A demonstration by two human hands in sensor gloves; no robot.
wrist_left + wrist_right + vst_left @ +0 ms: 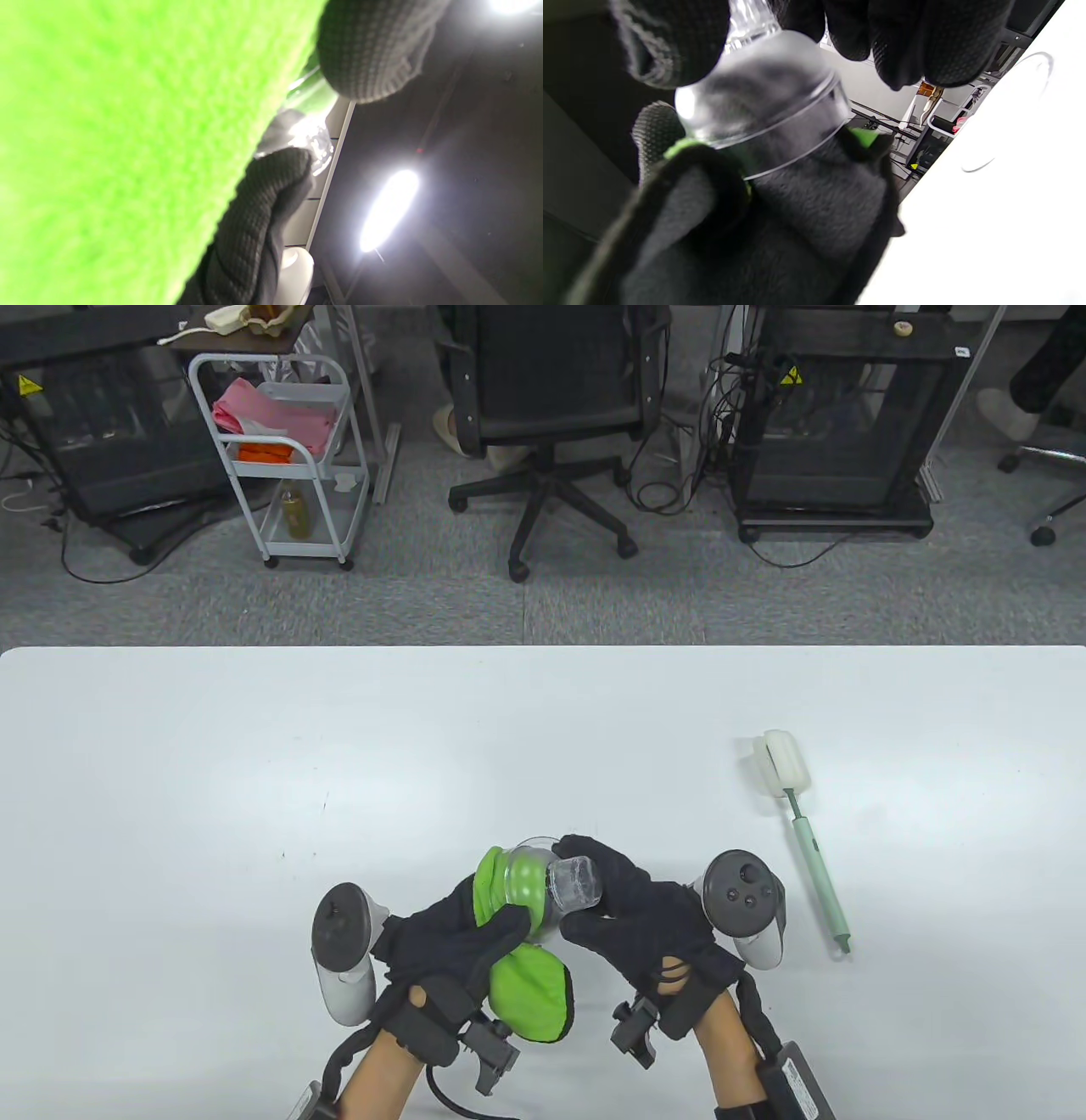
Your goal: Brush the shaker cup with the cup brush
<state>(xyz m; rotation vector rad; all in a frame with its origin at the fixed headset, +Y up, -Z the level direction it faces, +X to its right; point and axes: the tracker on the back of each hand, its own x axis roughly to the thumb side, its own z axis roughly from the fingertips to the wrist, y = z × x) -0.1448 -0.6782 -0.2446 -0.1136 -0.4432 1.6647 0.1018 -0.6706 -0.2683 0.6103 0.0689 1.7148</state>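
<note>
A clear shaker cup (556,886) is held between both hands above the table's front middle, with a green cloth (526,984) wrapped around its body. My left hand (462,937) grips the cloth-covered cup. My right hand (624,912) grips the cup's clear narrow end (579,884). In the right wrist view the clear dome (763,106) sits under my fingers (670,42), with dark cloth below. The left wrist view is filled by green cloth (118,148). The cup brush (806,836), with a white sponge head and pale green handle, lies on the table to the right, untouched.
The white table (339,780) stretches wide around the hands. Beyond its far edge stand an office chair (551,415), a white cart (284,458) and black racks (840,424) on the floor.
</note>
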